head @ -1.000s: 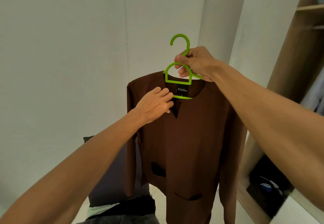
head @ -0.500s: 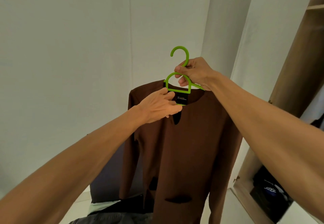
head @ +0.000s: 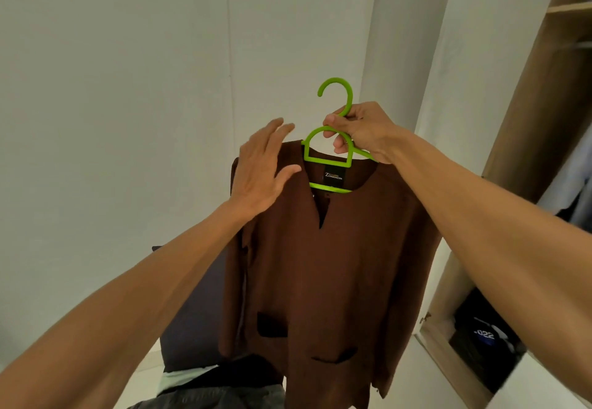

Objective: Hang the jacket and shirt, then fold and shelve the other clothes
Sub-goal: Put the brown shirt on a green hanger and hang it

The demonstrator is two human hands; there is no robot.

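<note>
A long-sleeved brown shirt (head: 336, 267) hangs on a bright green hanger (head: 326, 160) held up in front of me. My right hand (head: 362, 131) grips the hanger just under its hook. My left hand (head: 264, 170) is open with its fingers spread, lying over the shirt's left shoulder. A black label shows inside the collar. More clothes, dark and grey (head: 217, 392), lie in a pile below the shirt.
A white wall fills the left and back. An open wooden wardrobe (head: 544, 113) stands at the right, with a shelf near the top, hanging garments (head: 573, 184) and dark folded clothes (head: 483, 341) at its bottom. A dark pillow (head: 192, 312) leans behind the shirt.
My left hand let go of the collar area and moved up and left to the shirt's shoulder, fingers now spread. The right hand still holds the hanger.
</note>
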